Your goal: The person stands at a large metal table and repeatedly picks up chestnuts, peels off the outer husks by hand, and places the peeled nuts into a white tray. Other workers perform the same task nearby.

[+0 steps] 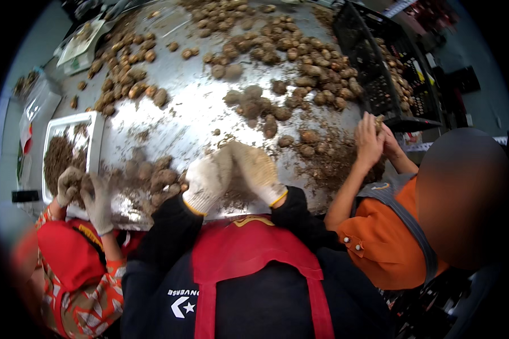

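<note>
My left hand point(208, 176) and my right hand point(258, 170), both in cream knitted gloves with yellow cuff edges, come together over the near side of a metal table point(181, 121). Their fingers are closed and turned inward, blurred by motion. Whatever lies between them is hidden from view. Loose dark soil point(237, 198) is scattered on the metal below my hands. Just left of my left hand lies a cluster of soil-covered round tubers point(163, 178), like small taro corms. Beyond my right hand is another group of muddy tubers point(254, 103).
At left, a person's gloved hands point(96, 198) work beside a white tray point(96, 144) of soil. At right, another person's bare hands point(372, 138) hold a tuber near a black crate point(373, 73) containing tubers. A scale point(82, 48) stands far left; tuber piles point(322, 62) spread across the back.
</note>
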The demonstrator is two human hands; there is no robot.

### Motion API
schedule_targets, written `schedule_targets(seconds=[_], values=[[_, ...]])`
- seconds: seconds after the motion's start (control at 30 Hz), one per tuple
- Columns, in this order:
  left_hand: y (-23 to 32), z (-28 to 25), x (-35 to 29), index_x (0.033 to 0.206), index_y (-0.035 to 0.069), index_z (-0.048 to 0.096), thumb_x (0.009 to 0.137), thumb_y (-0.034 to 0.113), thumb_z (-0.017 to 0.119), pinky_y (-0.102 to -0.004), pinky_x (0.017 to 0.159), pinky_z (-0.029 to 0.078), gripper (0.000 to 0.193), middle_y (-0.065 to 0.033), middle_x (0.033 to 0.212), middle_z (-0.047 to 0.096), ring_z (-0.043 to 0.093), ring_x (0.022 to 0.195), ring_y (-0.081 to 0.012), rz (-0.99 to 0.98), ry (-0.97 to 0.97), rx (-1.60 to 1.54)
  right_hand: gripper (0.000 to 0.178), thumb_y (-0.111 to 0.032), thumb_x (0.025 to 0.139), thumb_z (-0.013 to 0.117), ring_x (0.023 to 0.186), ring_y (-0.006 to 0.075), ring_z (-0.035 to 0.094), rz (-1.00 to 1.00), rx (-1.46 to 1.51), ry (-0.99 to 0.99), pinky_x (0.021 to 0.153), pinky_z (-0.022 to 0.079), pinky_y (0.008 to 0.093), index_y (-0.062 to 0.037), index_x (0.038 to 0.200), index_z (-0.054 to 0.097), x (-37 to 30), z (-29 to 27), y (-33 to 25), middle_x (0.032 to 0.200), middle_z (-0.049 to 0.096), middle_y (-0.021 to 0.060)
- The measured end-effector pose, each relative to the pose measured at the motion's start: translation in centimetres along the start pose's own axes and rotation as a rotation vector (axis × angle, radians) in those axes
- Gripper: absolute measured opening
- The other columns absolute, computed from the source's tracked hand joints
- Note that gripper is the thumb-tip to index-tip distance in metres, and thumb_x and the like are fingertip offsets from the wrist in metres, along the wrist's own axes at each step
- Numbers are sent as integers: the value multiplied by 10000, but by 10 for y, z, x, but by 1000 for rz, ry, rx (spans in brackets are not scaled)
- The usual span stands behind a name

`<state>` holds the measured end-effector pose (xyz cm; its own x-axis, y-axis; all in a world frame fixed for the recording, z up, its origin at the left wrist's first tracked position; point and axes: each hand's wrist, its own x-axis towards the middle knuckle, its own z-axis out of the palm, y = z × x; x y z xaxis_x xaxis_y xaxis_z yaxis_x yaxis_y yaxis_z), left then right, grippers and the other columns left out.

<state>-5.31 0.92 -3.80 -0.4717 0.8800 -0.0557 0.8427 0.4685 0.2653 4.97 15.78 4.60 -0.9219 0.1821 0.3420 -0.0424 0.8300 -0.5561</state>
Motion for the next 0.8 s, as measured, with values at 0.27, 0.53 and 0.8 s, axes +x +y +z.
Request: schedule_targets(seconds=[0.27, 0.53, 0.8], values=[[33, -1, 13, 1190, -7, 543, 813, 129, 565, -385, 580, 493, 402, -154, 869, 635, 632, 741, -280, -33, 406, -405, 328, -85, 860, 559, 603, 332, 611, 191, 276, 199, 554, 487, 401, -47, 1182, 605, 9, -9, -23, 752, 642, 146], [37, -77, 2, 1374, 14, 400, 950, 181, 488, -272, 515, 426, 464, -48, 701, 509, 514, 580, -132, -248, -207, -1505, 379, -138, 850, 607, 549, 192, 581, 226, 196, 291, 518, 454, 303, -102, 1226, 632, -7, -4, 4, 748, 656, 78], [49, -97, -1, 1118, 23, 571, 996, 278, 441, -287, 671, 454, 310, -65, 878, 575, 557, 771, -145, -266, 38, -1436, 379, -134, 956, 432, 958, 184, 639, 459, 784, 199, 758, 514, 265, -13, 1301, 529, -12, 4, -1, 1136, 653, 143]])
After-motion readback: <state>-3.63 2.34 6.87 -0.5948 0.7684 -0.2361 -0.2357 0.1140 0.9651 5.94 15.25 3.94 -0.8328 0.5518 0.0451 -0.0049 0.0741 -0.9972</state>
